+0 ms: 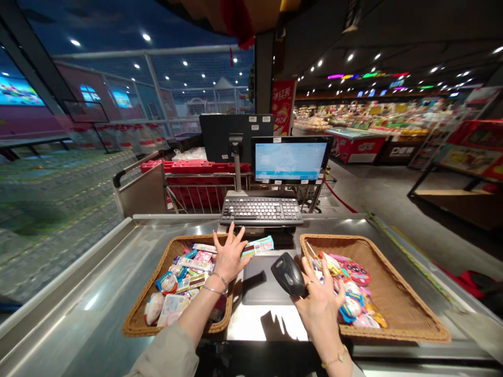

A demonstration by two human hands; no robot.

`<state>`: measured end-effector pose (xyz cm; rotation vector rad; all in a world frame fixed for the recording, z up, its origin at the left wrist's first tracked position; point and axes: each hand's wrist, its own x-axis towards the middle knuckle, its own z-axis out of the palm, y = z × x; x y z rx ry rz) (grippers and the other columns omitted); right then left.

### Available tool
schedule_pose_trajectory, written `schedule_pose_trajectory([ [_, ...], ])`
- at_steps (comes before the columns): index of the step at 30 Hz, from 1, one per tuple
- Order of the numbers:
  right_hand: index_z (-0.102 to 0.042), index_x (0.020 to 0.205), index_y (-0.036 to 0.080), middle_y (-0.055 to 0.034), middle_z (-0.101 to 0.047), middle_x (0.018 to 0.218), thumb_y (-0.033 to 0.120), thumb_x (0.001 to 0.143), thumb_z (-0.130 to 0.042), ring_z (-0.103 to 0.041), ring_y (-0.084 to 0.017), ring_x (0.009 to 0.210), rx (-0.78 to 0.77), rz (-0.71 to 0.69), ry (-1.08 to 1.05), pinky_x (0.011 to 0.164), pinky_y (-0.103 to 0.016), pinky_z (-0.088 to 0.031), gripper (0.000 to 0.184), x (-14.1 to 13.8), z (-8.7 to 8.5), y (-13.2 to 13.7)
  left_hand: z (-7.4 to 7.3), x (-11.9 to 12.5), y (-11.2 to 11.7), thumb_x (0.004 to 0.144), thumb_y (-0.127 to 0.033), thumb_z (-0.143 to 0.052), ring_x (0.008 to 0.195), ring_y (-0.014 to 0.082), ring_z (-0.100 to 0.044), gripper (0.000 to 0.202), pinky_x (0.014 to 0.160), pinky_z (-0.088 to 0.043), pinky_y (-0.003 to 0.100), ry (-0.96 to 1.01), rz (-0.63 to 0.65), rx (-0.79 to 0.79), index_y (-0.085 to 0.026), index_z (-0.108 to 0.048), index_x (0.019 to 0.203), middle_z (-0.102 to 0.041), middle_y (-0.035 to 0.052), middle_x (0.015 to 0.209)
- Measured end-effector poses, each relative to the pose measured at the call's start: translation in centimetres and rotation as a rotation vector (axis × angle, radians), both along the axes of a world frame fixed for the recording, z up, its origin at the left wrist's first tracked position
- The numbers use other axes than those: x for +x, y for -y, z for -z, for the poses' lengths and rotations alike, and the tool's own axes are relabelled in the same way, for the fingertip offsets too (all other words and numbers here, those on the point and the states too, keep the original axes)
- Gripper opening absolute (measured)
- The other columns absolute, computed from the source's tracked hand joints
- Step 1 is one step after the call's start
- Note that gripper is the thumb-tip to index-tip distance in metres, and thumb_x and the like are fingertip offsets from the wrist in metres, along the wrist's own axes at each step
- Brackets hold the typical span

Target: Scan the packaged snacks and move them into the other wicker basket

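Observation:
Over the right edge of the left wicker basket (131, 314) is my left hand (229, 257), palm down with fingers spread. A light-blue snack packet (258, 246) with a barcode sticks out from its thumb side; the thumb is hidden. My right hand (320, 303) grips a black barcode scanner (288, 275) on its thumb side, its other fingers extended over the left edge of the right wicker basket (408, 309). The scanner head points left, below the packet. Colourful packaged sweets (192, 267) fill much of the left basket; more wrapped sweets (356, 298) lie in the right one.
Behind the baskets stand a keyboard (261, 209) and a lit monitor (291, 161), with a second screen's dark back (220, 137) beside it. A grey flat plate (255, 293) lies between the baskets on the metal counter (94, 298). Shopping carts (196, 191) stand beyond.

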<state>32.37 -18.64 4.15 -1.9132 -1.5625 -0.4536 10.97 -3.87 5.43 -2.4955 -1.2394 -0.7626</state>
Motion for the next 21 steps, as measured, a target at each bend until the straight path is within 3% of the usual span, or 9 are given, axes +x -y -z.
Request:
schedule_pose_trajectory([
  [11, -0.068, 0.113, 0.030, -0.0016, -0.063, 0.130, 0.030, 0.081, -0.053, -0.032, -0.035, 0.138, 0.008, 0.152, 0.019, 0.108, -0.060, -0.014, 0.035, 2.8, -0.1, 1.5, -0.7, 4.1, -0.8, 0.080, -0.040, -0.067, 0.144, 0.0379, -0.027, 0.030, 0.107, 0.008, 0.078, 0.001, 0.130, 0.011, -0.026, -0.068, 0.106, -0.049, 0.0077, 0.145],
  [17, -0.071, 0.103, 0.029, -0.0022, -0.064, 0.128, 0.024, 0.077, -0.052, -0.034, -0.034, 0.137, 0.000, 0.242, -0.013, 0.107, -0.058, -0.015, 0.032, 4.5, 0.2, 2.3, -1.3, 6.6, -0.8, 0.080, -0.039, -0.066, 0.142, 0.0392, -0.029, 0.027, 0.106, 0.008, 0.078, -0.014, 0.192, 0.019, -0.027, -0.070, 0.104, -0.051, 0.0082, 0.144],
  [21, -0.070, 0.103, 0.028, -0.0023, -0.067, 0.123, 0.030, 0.080, -0.052, -0.035, -0.034, 0.137, 0.029, 0.274, -0.019, 0.108, -0.058, -0.015, 0.029, 5.3, 0.0, 2.8, -1.5, 8.1, -0.9, 0.080, -0.039, -0.067, 0.142, 0.0395, -0.031, 0.028, 0.106, 0.010, 0.078, -0.015, 0.226, 0.012, -0.027, -0.070, 0.105, -0.052, 0.0087, 0.143],
])
